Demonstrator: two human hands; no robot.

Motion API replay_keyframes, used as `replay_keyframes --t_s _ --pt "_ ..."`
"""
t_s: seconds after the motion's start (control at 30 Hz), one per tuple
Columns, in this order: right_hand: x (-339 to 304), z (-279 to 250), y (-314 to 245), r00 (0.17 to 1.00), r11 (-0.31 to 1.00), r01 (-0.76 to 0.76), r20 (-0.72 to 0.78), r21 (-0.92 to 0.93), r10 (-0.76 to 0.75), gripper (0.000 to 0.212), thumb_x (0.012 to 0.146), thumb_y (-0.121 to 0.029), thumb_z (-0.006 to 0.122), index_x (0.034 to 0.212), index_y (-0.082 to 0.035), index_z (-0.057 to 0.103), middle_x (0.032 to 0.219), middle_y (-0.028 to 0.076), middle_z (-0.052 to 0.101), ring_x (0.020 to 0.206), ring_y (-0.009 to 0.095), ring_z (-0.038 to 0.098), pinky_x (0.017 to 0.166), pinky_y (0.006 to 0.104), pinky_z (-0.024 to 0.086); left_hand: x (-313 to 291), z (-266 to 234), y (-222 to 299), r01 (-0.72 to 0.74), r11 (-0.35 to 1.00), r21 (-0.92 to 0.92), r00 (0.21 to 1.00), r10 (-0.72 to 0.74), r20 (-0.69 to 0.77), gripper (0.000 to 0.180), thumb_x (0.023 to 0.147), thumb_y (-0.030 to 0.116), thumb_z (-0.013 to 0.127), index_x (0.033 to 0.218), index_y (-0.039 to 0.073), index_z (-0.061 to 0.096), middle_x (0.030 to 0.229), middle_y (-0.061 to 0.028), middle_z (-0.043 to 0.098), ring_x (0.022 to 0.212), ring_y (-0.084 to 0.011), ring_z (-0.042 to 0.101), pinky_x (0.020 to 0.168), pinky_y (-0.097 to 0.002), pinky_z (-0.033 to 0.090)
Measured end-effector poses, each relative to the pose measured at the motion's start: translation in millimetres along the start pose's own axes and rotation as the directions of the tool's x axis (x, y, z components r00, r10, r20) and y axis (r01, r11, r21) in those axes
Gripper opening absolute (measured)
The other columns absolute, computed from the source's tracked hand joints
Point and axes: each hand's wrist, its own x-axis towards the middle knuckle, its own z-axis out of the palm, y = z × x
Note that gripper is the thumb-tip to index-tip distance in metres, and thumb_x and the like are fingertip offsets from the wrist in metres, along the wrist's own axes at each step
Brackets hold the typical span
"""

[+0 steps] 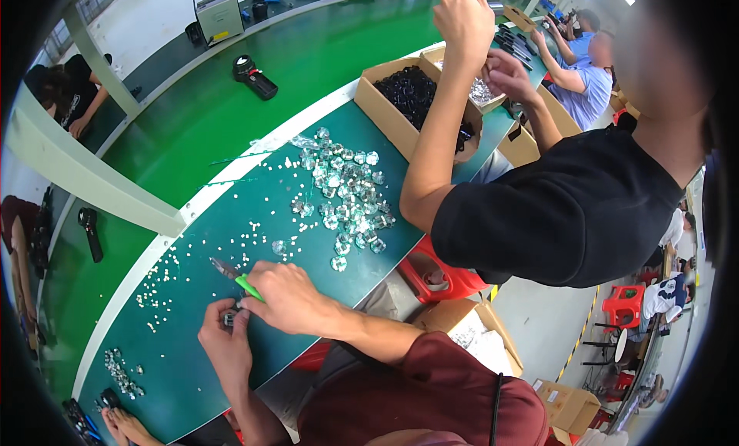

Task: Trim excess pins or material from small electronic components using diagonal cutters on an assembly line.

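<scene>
My right hand [291, 298] is closed round a pair of nippers with green handles [249, 287]; their metal jaws [224, 268] point toward the far left, over the table. Close below it, my left hand [225, 344] pinches a small dark and clear part [229, 317] between thumb and fingers. The fingertips of both hands nearly meet there, so most of the part is hidden. One loose clear round piece [279, 247] lies just beyond my right hand. Further off spreads a heap of clear, shiny round pieces [346, 186].
Small white bits [158, 280] litter the green table [208, 207]. A co-worker in black [554, 207] reaches in at right, near a cardboard box of black parts [377, 115]. Another person's hands [127, 427] are at lower left, near small shiny pieces [119, 373]. A pale post [92, 172] rises at left.
</scene>
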Motion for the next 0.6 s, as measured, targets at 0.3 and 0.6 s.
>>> replay_keyframes --t_s 0.3,0.6 --pt "-16.5 -0.1 -17.2 0.930 0.968 0.237 -0.309 0.087 -0.200 0.018 0.084 -0.010 0.075 0.096 0.002 0.068 0.109 0.017 0.067 0.077 0.036 0.068 0.063 0.0413 0.055 -32.0 -16.4 -7.0 0.016 0.856 -0.517 1.000 -0.025 -0.011 0.030 0.094 -0.007 0.060 0.124 -0.003 0.055 0.098 -0.0099 0.066 0.081 -0.0138 0.064 0.069 -0.0266 0.055" --pt "-51.8 7.7 -31.6 0.994 0.770 -0.069 0.106 0.635 0.001 0.007 0.087 -0.002 0.072 0.093 0.001 0.073 0.070 0.008 0.069 0.088 0.022 0.068 0.085 0.0371 0.054 -58.4 -23.7 -1.2 0.145 0.637 -0.757 0.972 0.050 0.229 0.025 0.091 -0.007 0.068 0.110 -0.002 0.054 0.100 -0.0136 0.068 0.086 -0.0192 0.070 0.071 -0.0303 0.059"
